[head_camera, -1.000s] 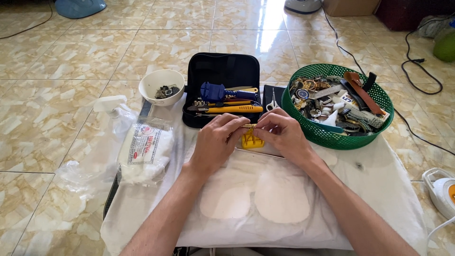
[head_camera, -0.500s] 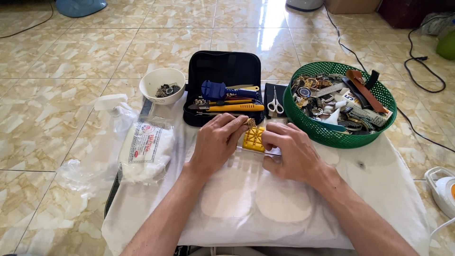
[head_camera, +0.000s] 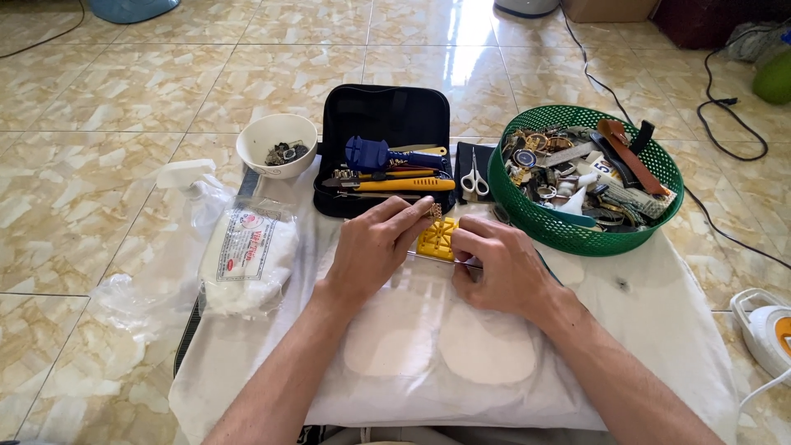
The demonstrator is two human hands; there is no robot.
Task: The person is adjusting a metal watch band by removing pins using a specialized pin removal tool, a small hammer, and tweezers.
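yellow holder block (head_camera: 435,240) sits on the white cloth (head_camera: 659,330) just in front of the open black tool case (head_camera: 386,115), between your two hands. your left hand (head_camera: 371,247) lies palm down on the cloth to the block's left, its fingers stretched toward the block's upper edge, where the fingertips pinch a small gold-coloured piece (head_camera: 434,211); what that piece is cannot be told at this size. your right hand (head_camera: 500,265) rests on the cloth at the block's right side, fingers curled in against its edge and touching it, with a thin metal strip (head_camera: 441,259) showing just under the block near them. whether the right fingers grip anything besides the block's side is hidden.

inside the case lie a blue tool (head_camera: 375,153) and a yellow-handled tool (head_camera: 404,185). small scissors (head_camera: 472,179) lie just right of the case, beside the green basket (head_camera: 577,239) heaped with watch parts and straps. a white bowl (head_camera: 276,142) with small dark bits stands left of the case, and a clear plastic bag of white cotton (head_camera: 247,255) lies well left of your left hand. two pale oval patches (head_camera: 445,346) mark the cloth near your wrists.
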